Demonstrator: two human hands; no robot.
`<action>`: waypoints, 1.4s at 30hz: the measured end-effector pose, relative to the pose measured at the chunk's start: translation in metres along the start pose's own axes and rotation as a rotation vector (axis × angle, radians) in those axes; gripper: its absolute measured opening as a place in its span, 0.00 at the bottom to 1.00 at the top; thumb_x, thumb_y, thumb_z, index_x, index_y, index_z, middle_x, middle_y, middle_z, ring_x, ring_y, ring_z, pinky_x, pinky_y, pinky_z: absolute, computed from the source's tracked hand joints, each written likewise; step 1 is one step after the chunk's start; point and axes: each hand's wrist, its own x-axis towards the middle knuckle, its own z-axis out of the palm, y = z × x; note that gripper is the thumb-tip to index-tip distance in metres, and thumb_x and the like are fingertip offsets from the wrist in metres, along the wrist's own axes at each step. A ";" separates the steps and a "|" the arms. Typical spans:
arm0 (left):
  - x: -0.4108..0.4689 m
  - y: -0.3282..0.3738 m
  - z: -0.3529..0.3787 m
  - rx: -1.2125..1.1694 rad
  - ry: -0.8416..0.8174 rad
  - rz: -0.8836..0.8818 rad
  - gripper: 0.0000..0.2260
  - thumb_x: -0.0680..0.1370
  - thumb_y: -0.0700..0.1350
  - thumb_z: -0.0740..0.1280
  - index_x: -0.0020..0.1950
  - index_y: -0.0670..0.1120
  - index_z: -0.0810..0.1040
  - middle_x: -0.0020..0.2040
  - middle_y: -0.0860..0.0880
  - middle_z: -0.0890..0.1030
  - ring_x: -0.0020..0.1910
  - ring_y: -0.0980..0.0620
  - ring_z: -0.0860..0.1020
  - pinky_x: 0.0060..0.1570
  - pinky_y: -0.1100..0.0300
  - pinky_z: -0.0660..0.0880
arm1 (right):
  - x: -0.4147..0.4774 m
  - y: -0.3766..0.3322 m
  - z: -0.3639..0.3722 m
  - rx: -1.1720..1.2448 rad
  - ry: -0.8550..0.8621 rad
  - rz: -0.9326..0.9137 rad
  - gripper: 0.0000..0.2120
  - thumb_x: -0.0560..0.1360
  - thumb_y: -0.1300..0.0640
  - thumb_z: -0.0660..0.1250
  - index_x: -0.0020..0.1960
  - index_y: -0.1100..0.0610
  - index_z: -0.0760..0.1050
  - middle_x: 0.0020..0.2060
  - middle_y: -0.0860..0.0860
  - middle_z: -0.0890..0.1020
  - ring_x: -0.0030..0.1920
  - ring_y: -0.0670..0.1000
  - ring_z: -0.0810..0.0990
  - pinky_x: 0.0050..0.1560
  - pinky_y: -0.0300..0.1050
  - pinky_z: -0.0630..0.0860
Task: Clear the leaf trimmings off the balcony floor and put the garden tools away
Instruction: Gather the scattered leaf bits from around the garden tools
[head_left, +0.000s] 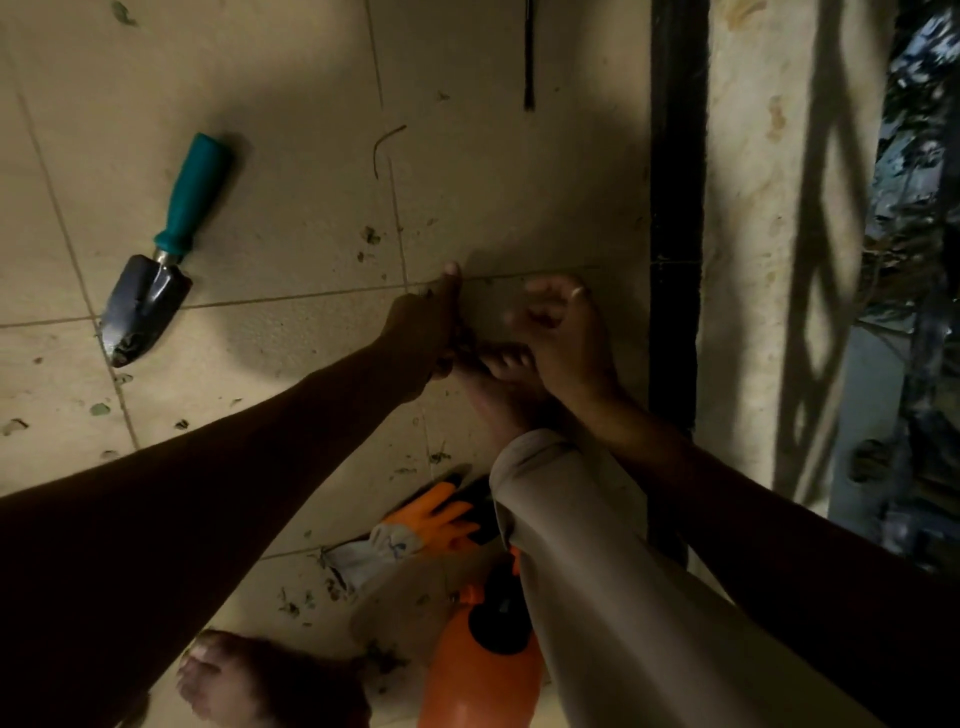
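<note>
From the head view, we cannot make out what our left hand (434, 325) pinches; its fingers bunch together on dark bits. Our right hand (558, 332) is blurred, fingers loosely curled, holding nothing clear. One teal-handled dark metal trowel (161, 260) lies at nine o'clock. Small green leaf scraps (98, 409) dot the beige tiled floor (291, 208). One orange rubber glove (431, 522) lies at six o'clock.

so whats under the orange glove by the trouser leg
The orange rubber glove lies on beige floor tile among leaf scraps; something black shows beneath it, mostly hidden by the beige trouser leg.
</note>
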 end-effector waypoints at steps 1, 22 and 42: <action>0.000 -0.001 -0.003 -0.010 -0.012 0.004 0.28 0.81 0.67 0.60 0.47 0.42 0.78 0.35 0.44 0.77 0.25 0.51 0.71 0.24 0.64 0.65 | 0.001 -0.012 0.006 0.011 -0.074 -0.024 0.13 0.76 0.59 0.73 0.57 0.51 0.73 0.47 0.47 0.82 0.44 0.45 0.84 0.35 0.39 0.80; -0.058 -0.074 -0.104 -0.209 0.105 0.009 0.26 0.83 0.67 0.53 0.35 0.50 0.68 0.30 0.50 0.68 0.27 0.52 0.64 0.30 0.60 0.62 | -0.001 -0.035 0.046 -1.099 -0.125 -0.414 0.14 0.74 0.47 0.68 0.49 0.58 0.81 0.49 0.57 0.83 0.52 0.61 0.80 0.52 0.53 0.77; -0.109 -0.076 -0.125 -0.383 0.257 -0.028 0.34 0.82 0.70 0.48 0.47 0.42 0.78 0.39 0.46 0.75 0.33 0.52 0.70 0.34 0.59 0.67 | -0.103 -0.078 0.140 -0.389 -0.493 -0.271 0.05 0.76 0.58 0.71 0.46 0.49 0.78 0.42 0.47 0.85 0.44 0.44 0.84 0.44 0.41 0.80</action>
